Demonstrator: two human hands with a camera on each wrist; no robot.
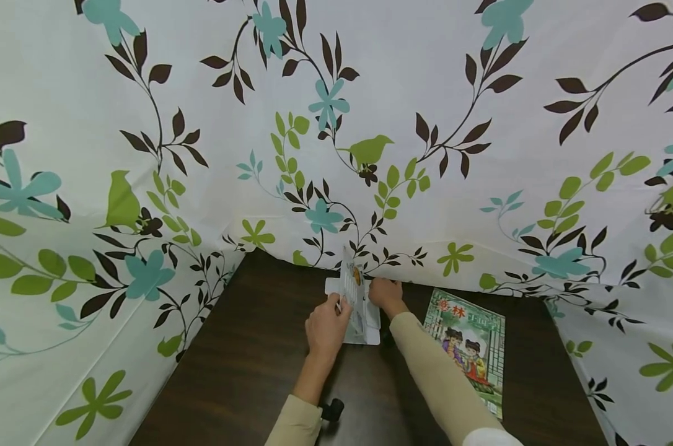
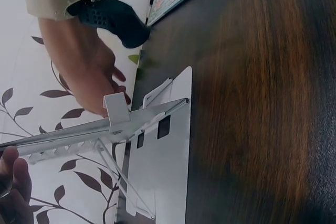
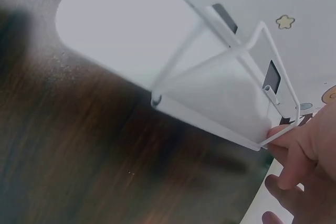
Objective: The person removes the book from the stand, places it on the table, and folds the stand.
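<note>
A white folding metal book stand with cartoon print stands on the table, its panel raised from a flat base. My left hand pinches the panel's near edge; in the left wrist view its fingertips show at that edge. At the far right of the stand, my right hand holds the base's corner beside a bent wire support. Curled fingers overlap the wire's end in the right wrist view. Two dark rectangular slots show in the metal.
A green-bordered magazine with two cartoon figures lies right of the stand, partly under my right forearm. The dark wooden table meets a leaf-patterned cloth at the back and sides.
</note>
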